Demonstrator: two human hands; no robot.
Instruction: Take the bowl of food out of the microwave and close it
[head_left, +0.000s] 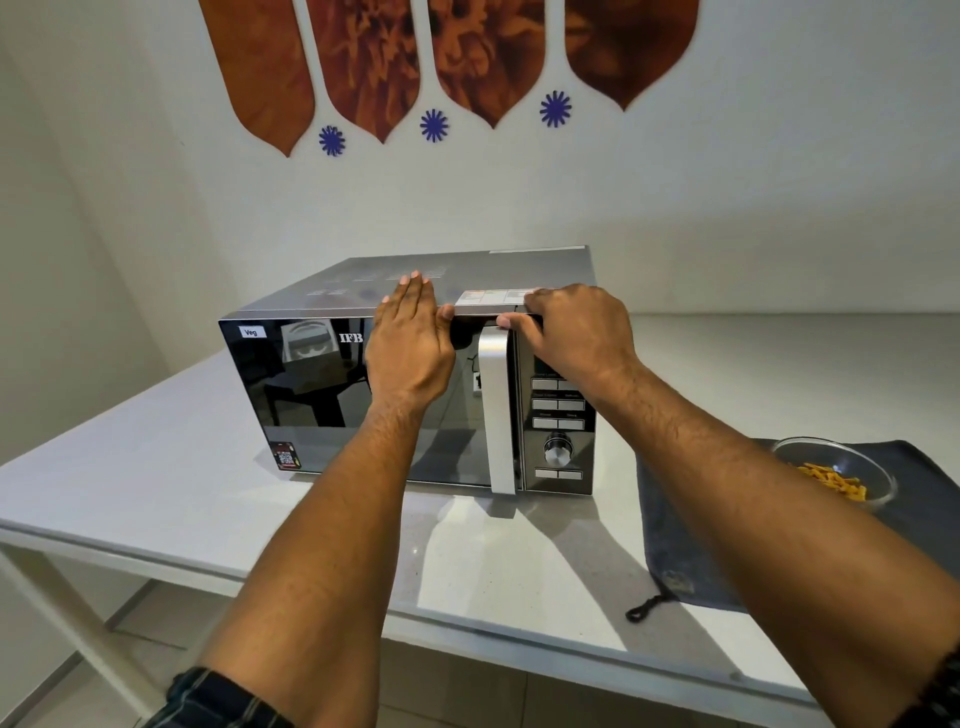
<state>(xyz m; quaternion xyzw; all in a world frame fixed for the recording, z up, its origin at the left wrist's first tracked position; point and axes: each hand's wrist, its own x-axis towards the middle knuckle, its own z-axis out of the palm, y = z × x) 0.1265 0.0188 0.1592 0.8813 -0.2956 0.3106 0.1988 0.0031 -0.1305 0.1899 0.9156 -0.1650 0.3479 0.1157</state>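
Head: one microwave (363, 395), one bowl (836, 470).

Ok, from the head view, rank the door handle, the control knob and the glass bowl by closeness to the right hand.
1. Door handle: its top is right at the right hand, whose thumb touches it.
2. Control knob: lower on the microwave's panel, below the hand.
3. Glass bowl: far right, on the dark cloth.

Glossy mirrored microwave door (322, 384); clear glass bowl (852, 462).
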